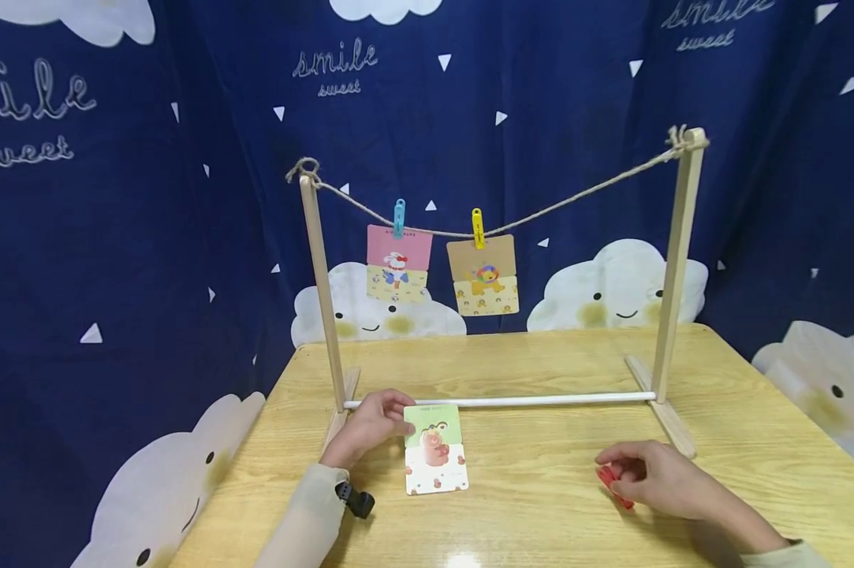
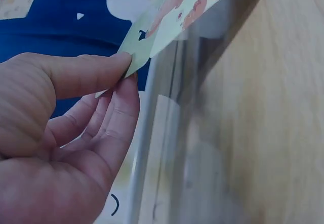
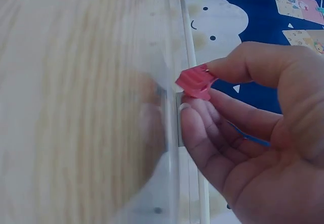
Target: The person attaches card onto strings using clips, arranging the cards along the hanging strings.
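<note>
My left hand (image 1: pixel 375 428) pinches the left edge of a green and white card (image 1: pixel 436 477) printed with a brown bear. In the left wrist view the thumb (image 2: pixel 96 72) lies on the card's face with fingers behind it. Farther right, my right hand (image 1: pixel 657 476) holds a red clothespin (image 1: pixel 615 487) between thumb and fingers, above the table. Behind both hands a twine line (image 1: pixel 583 195) sags between two wooden posts. On it hang a pink rabbit card (image 1: pixel 415 251) under a blue clothespin (image 1: pixel 399 218) and a tan lion card (image 1: pixel 462 256) under a yellow clothespin (image 1: pixel 478 229).
A white rod (image 1: pixel 540 401) joins the feet of the left post (image 1: pixel 323 292) and the right post (image 1: pixel 678 268) low across the wooden table (image 1: pixel 526 513). A dark blue curtain (image 1: pixel 206 197) with clouds hangs behind and beside the table.
</note>
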{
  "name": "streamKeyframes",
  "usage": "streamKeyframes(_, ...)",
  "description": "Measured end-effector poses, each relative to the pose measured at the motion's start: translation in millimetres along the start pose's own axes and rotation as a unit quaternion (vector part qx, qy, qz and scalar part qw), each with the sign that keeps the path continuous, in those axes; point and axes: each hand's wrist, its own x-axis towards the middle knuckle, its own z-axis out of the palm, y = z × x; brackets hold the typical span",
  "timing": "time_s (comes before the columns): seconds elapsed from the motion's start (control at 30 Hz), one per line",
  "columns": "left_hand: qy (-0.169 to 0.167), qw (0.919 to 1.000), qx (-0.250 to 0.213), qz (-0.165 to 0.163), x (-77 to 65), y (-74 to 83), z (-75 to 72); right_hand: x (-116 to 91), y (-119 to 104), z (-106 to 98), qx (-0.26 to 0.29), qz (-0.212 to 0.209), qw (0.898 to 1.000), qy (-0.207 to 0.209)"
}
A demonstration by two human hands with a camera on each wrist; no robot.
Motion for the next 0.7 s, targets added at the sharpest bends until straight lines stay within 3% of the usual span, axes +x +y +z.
streamKeyframes(0.3,0.000,0.9997,-0.023,0.013,-3.3,13.3,0.9,0,-5,-2,0.028,0.016,0.999,0.016)
streamKeyframes(0.53,-0.002,0.9995,-0.029,0.012,-5.5,22.5,1.6,0,-14,-5,0.029,0.001,0.998,0.053)
streamKeyframes(0.7,-0.004,0.9993,-0.030,0.022,-5.6,33.1,4.1,0,-20,-12,0.062,0.005,0.996,0.071)
